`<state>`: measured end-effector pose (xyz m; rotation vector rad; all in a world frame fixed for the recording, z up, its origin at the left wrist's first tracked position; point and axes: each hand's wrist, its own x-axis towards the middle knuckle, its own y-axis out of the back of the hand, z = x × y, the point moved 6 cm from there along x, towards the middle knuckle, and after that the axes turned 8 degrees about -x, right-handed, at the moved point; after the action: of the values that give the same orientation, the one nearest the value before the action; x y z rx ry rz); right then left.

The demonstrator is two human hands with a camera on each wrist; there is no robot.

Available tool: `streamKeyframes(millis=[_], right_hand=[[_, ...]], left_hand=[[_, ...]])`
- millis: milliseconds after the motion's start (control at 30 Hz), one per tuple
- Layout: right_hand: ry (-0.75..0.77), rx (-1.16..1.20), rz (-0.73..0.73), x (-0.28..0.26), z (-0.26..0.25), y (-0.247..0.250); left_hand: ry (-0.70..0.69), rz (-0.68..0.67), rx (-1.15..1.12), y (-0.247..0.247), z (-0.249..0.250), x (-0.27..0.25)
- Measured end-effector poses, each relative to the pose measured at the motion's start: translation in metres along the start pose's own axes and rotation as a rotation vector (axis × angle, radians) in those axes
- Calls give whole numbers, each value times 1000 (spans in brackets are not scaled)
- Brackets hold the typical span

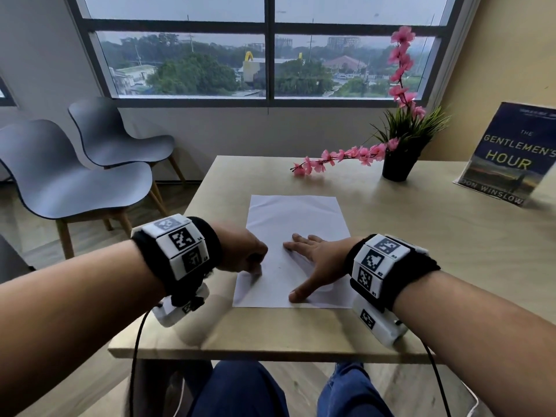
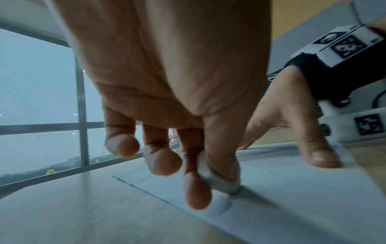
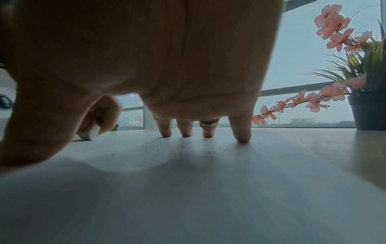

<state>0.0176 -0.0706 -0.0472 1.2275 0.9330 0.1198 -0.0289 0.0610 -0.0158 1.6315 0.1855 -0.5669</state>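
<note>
White paper (image 1: 296,212) bears spread right fingers (image 3: 240,128) and left fingers (image 2: 196,189) pinching one eraser (image 2: 219,183); beyond it one flowerpot (image 1: 398,167), one book (image 1: 511,155); leftward two chairs (image 1: 75,182).

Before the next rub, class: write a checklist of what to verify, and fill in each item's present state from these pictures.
1. Grip: the left hand pinches the eraser between thumb and forefinger: ok.
2. Contact: the eraser's lower end touches the sheet of paper: ok.
3. Hold-down: the right hand lies flat on the sheet, fingers spread: ok.
4. Support: the sheet lies wholly on the table: ok.
5. Room: the flower pot stands apart from the sheet: ok.
6. Marks left under the eraser: cannot tell.
</note>
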Motion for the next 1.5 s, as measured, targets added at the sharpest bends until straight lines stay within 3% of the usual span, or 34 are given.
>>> streamKeyframes(millis=[133, 300, 500, 667, 800, 900, 1067, 1167, 1267, 1367, 1500], right_hand=[[7, 2, -4, 0, 0, 0], [3, 6, 0, -2, -1, 1], [1, 9, 8, -2, -1, 1], [-5, 8, 8, -2, -1, 2], [-7, 8, 5, -3, -1, 1], [-10, 8, 9, -4, -3, 3], [38, 54, 41, -17, -6, 11], [88, 184, 165, -26, -9, 26], [111, 325, 354, -28, -8, 44], [73, 480, 492, -29, 4, 53], [64, 637, 479, -26, 19, 47]], left_hand=[[-63, -48, -16, -9, 12, -7], [43, 12, -77, 4, -16, 2], [-20, -10, -5, -6, -3, -1], [65, 37, 17, 4, -23, 8], [-29, -9, 4, -9, -8, 5], [-1, -11, -127, -10, -18, 3], [28, 193, -403, 16, -37, 3], [-51, 258, -732, 28, -29, 5], [-105, 307, -911, 36, -21, 11], [-172, 279, -1053, 40, -15, 18], [-210, 160, -1062, 38, -8, 28]])
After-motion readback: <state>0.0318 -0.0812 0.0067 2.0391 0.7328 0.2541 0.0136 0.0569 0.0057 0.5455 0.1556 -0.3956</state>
